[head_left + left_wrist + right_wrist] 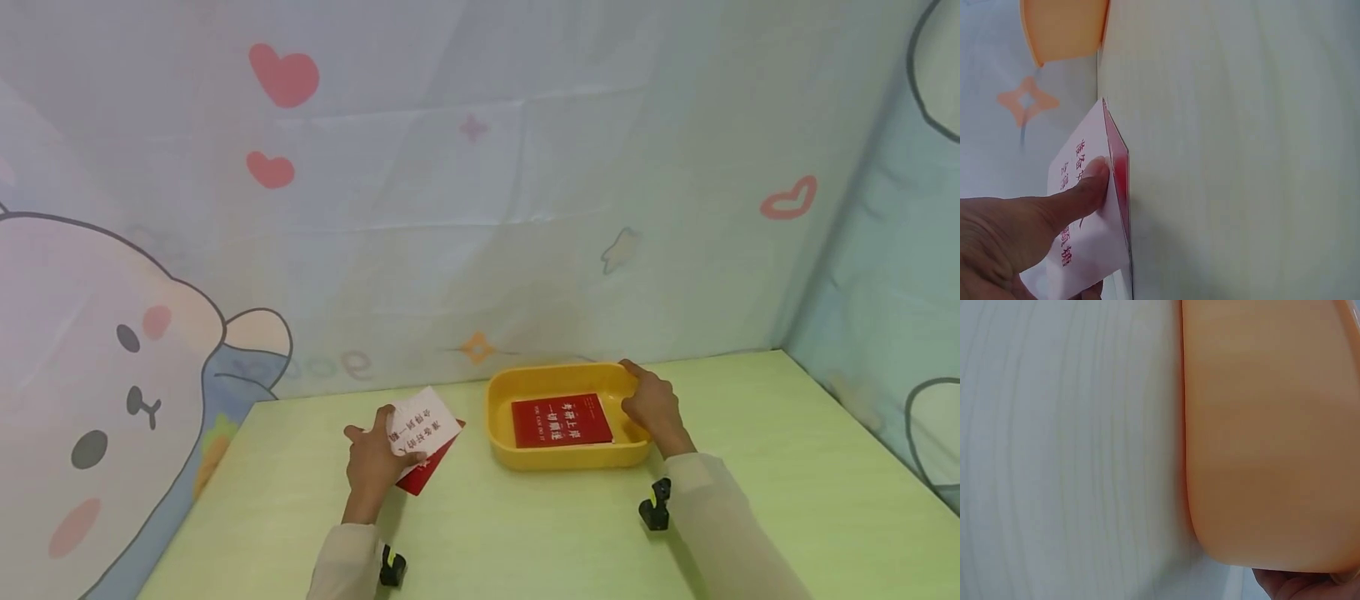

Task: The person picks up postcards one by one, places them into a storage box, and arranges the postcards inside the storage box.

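Note:
My left hand (372, 458) pinches a white card (422, 427) with red printed characters, its thumb on the printed face in the left wrist view. A red card (431, 471) shows partly from beneath the white one; whether the hand holds it too is unclear. To the right, a yellow tray (570, 458) stands on the table. Inside it lies a red card (562, 422) with white lettering, a thin pale edge showing below. At the tray's right end, my right hand (654, 410) grips the rim. In the right wrist view, the tray's side wall (1272, 437) hides most of that hand.
Both hands work over a pale green table (525, 533). Behind it hangs a cloth backdrop (420, 208) printed with hearts and a cartoon animal, meeting the table's far edge close behind the tray. Another cloth (877, 333) hangs along the right side.

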Motion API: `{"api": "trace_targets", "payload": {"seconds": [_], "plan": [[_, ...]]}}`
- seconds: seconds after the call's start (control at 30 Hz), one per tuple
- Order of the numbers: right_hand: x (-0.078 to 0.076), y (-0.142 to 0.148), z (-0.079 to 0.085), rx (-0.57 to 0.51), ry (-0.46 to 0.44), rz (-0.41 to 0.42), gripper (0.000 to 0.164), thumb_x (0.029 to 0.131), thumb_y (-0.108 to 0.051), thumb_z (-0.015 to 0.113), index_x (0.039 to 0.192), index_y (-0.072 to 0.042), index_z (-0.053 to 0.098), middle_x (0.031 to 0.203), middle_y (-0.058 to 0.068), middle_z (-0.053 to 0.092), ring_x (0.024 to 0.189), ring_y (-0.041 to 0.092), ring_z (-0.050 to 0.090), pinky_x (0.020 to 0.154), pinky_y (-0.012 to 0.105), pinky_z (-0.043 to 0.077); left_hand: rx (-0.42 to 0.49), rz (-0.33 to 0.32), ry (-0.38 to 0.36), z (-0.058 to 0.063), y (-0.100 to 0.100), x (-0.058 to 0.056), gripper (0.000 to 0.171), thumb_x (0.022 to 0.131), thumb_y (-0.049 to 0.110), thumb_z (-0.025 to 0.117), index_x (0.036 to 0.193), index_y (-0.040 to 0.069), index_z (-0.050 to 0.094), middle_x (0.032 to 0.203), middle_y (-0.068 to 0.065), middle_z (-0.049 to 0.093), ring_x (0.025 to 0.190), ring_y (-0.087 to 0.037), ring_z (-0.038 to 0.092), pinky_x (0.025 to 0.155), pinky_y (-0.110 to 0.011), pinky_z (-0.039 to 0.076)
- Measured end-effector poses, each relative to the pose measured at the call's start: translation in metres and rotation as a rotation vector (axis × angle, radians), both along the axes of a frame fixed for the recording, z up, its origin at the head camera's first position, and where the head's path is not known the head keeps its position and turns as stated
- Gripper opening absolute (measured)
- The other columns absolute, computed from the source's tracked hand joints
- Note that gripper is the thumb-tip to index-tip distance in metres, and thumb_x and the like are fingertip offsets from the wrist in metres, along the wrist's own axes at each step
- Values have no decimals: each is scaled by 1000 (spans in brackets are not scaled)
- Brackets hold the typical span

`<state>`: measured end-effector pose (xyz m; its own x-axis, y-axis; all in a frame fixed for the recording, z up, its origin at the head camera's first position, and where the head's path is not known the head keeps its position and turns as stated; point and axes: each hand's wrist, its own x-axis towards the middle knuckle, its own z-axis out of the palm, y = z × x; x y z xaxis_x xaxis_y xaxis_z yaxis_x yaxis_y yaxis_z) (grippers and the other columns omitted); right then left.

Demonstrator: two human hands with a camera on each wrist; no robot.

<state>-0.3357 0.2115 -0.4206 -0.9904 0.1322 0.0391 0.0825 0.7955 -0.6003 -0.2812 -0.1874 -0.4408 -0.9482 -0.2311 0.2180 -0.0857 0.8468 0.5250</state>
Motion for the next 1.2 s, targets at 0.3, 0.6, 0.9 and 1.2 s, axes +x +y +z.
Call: {"api": "trace_targets", "payload": {"seconds": [0.3,0.6,0.9,1.2], "plan": [[0,1,0,10,5,11,70,84,0,55,151,-5,37,139,34,50,87,36,53,66,36,51,105,-71,103,-4,-1,-7,77,72,-2,83,139,16,50,122,-35,33,83,-34,51,63,-37,52],[1,-1,2,19,-10,6,70,85,-1,55,152,-6,35,140,35,48,86,35,54,69,38,53,257,-60,93,-4,5,-9,78,76,-14,58,147,6,33,111,-28,43,92,-33,52,72,-41,55],[0,-1,-2,6,-11,-2,71,85,0,56,152,-6,35,141,34,48,89,37,54,73,42,56,324,-57,96,-7,6,-13,75,73,-15,56,142,4,33,111,-26,41,90,-30,51,71,-39,51],[-2,-1,-2,14,-3,-8,71,84,-1,57,152,-6,36,141,34,48,93,39,54,83,50,56,428,-79,152,-1,13,-14,74,77,-17,50,145,7,32,114,-25,41,95,-30,49,74,-35,48]]}}
